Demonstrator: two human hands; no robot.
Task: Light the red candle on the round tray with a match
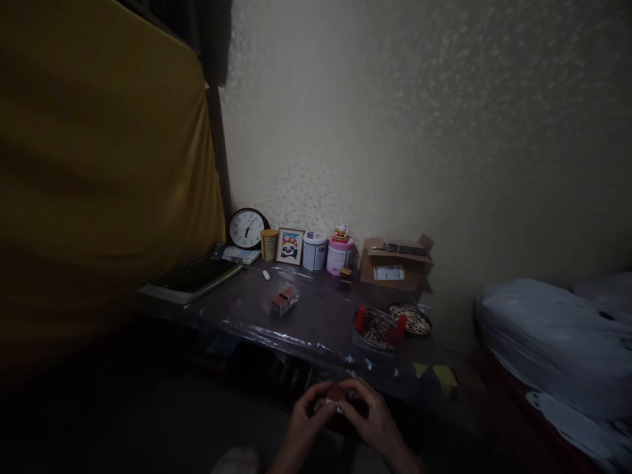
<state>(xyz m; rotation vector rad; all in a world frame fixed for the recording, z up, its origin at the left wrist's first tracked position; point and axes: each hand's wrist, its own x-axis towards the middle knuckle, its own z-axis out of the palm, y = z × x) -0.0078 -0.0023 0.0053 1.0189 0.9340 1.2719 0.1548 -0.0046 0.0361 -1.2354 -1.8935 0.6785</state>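
Hands: left hand (310, 416) and right hand (371, 415) curled almost shut around small reddish-brown object (336, 395); dim light hides the grip, so a slip could drop it. Beyond: plastic-covered table (320, 316), wrapped red packet (284, 301), dish of matchsticks (409, 320).

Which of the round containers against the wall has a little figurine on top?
The pink tin, the rightmost of the row; the white tin beside it has nothing on top.

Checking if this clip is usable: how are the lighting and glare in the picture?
In the head view, the left hand and right hand sit dim at the bottom edge, the pale speckled wall is brightest, and the clear plastic table cover shows streaky glare.
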